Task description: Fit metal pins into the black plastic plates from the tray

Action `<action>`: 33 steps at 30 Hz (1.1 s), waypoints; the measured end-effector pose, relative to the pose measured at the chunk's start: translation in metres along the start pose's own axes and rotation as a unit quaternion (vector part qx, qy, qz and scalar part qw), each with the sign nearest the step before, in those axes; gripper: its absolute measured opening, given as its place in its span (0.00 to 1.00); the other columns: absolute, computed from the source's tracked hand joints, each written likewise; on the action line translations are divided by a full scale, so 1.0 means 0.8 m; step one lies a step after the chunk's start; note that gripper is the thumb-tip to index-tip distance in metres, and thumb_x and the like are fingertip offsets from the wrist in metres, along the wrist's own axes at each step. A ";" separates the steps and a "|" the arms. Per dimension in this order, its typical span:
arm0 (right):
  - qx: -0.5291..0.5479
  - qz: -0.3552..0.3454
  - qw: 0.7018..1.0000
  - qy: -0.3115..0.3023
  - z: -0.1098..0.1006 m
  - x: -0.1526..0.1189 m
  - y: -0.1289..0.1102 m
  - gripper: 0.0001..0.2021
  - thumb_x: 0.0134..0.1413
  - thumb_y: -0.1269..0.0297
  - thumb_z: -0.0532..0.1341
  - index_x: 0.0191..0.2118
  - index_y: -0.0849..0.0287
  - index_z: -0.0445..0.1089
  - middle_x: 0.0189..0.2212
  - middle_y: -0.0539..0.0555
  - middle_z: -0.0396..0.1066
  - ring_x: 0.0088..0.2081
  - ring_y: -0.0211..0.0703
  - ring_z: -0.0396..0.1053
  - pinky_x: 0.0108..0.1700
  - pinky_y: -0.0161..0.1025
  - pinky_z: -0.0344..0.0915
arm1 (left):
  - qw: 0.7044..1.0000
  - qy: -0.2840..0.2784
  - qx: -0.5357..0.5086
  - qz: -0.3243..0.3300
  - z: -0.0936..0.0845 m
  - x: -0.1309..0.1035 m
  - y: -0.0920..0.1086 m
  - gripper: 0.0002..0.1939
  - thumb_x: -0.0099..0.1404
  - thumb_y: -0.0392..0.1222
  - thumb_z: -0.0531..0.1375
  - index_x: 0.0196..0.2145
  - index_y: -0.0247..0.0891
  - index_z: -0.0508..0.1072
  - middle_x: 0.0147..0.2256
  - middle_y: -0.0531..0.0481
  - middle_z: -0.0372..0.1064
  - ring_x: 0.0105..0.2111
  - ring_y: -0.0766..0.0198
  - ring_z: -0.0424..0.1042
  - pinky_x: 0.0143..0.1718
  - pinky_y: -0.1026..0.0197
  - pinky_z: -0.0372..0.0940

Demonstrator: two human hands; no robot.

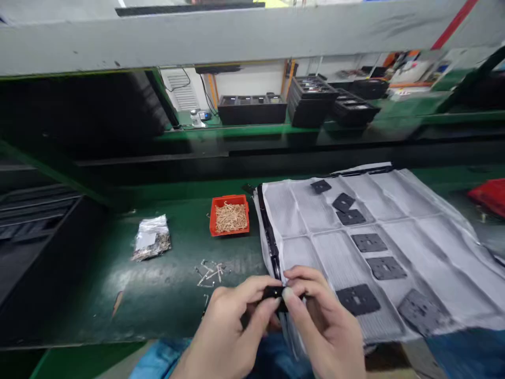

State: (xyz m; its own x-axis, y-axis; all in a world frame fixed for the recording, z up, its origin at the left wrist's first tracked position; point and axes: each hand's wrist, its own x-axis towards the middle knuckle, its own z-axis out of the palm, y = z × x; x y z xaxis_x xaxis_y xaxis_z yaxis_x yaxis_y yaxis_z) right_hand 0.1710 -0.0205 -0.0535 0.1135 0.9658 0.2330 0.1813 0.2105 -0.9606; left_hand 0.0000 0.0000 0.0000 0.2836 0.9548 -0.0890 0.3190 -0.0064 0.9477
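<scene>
A small black plastic part [273, 292] is pinched between the fingertips of both hands, close to the front edge of the bench. My left hand [232, 326] grips its left end with thumb and forefinger. From the other side, my right hand [327, 326] presses its thumb and fingers on the right end. Fingers cover much of the part, so its full shape is hidden. Beside my right hand lies a white compartmented sheet [307, 213] with several flat black plates [358, 299]. Beyond my left hand, several thin metal pieces [211, 272] are scattered on the green bench.
A red bin [230, 229] full of small tan pieces stands mid-bench. Left of it is a clear plastic bag [152, 238] of small parts. A grey beam [236, 39] crosses overhead. Black trays [252, 111] sit on the far shelf, and a red container [489, 197] at far right.
</scene>
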 end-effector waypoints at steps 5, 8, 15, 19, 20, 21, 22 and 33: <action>0.002 0.003 1.000 -0.002 0.006 -0.001 -0.001 0.04 0.68 0.65 0.64 0.40 0.49 0.74 0.46 0.51 0.76 0.49 0.37 0.77 0.50 0.29 0.72 | 1.000 0.005 -0.010 0.006 -0.006 -0.006 -0.006 0.12 0.75 0.40 0.60 0.51 0.48 0.81 0.31 0.58 0.83 0.25 0.69 0.81 0.28 0.75 0.73; 0.015 0.001 1.000 -0.005 0.009 -0.001 -0.002 0.04 0.68 0.66 0.64 0.41 0.49 0.74 0.45 0.51 0.76 0.48 0.39 0.77 0.47 0.31 0.75 | 1.000 0.004 -0.027 0.005 -0.009 -0.008 -0.009 0.12 0.75 0.39 0.60 0.51 0.50 0.81 0.31 0.58 0.84 0.27 0.68 0.82 0.27 0.75 0.73; -0.001 -0.026 1.000 0.002 0.019 -0.002 -0.004 0.05 0.68 0.68 0.63 0.43 0.49 0.74 0.45 0.53 0.75 0.47 0.39 0.78 0.47 0.32 0.77 | 0.999 0.022 -0.041 0.003 -0.011 -0.011 -0.008 0.10 0.74 0.39 0.61 0.48 0.49 0.81 0.29 0.57 0.82 0.26 0.68 0.81 0.26 0.75 0.74; -0.024 -0.045 0.999 0.018 0.025 -0.004 -0.005 0.05 0.68 0.69 0.63 0.43 0.50 0.73 0.44 0.52 0.75 0.48 0.38 0.78 0.48 0.31 0.76 | 0.995 0.070 -0.074 -0.006 -0.005 -0.013 -0.003 0.11 0.72 0.39 0.63 0.47 0.51 0.84 0.29 0.57 0.82 0.24 0.70 0.79 0.25 0.77 0.72; -0.030 -0.049 0.998 0.024 0.026 -0.004 -0.005 0.05 0.68 0.69 0.63 0.43 0.50 0.73 0.44 0.52 0.76 0.48 0.38 0.78 0.48 0.30 0.76 | 0.993 0.084 -0.087 -0.009 -0.003 -0.014 -0.002 0.12 0.72 0.39 0.63 0.47 0.51 0.84 0.29 0.57 0.82 0.23 0.70 0.79 0.25 0.77 0.72; -0.035 -0.052 0.998 0.031 0.027 -0.003 -0.006 0.05 0.68 0.69 0.63 0.42 0.50 0.73 0.44 0.52 0.76 0.48 0.38 0.78 0.48 0.30 0.76 | 0.990 0.096 -0.099 -0.012 -0.001 -0.015 -0.001 0.11 0.71 0.38 0.63 0.46 0.50 0.85 0.29 0.57 0.82 0.23 0.70 0.79 0.25 0.77 0.72; -0.040 -0.056 0.997 0.035 0.028 -0.003 -0.006 0.05 0.68 0.69 0.63 0.42 0.50 0.73 0.44 0.52 0.76 0.48 0.37 0.78 0.48 0.29 0.76 | 0.988 0.104 -0.110 -0.012 0.001 -0.016 0.000 0.11 0.71 0.38 0.64 0.46 0.50 0.85 0.29 0.56 0.83 0.22 0.70 0.79 0.25 0.77 0.73; -0.098 -0.085 0.987 0.091 0.041 -0.001 -0.019 0.05 0.65 0.70 0.65 0.40 0.50 0.75 0.42 0.50 0.76 0.44 0.36 0.79 0.48 0.28 0.75 | 0.977 0.193 -0.092 -0.019 0.012 -0.010 0.001 0.09 0.70 0.43 0.64 0.34 0.42 0.84 0.22 0.55 0.78 0.17 0.71 0.75 0.21 0.76 0.69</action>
State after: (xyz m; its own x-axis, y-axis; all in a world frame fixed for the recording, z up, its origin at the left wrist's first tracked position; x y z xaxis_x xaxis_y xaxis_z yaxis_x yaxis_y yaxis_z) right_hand 0.1359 -0.0191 -0.0443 0.2362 0.8718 0.4291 0.3968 0.3166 -0.8616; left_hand 0.0068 -0.0103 -0.0018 -0.0981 0.9945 -0.0366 0.1455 0.0507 0.9880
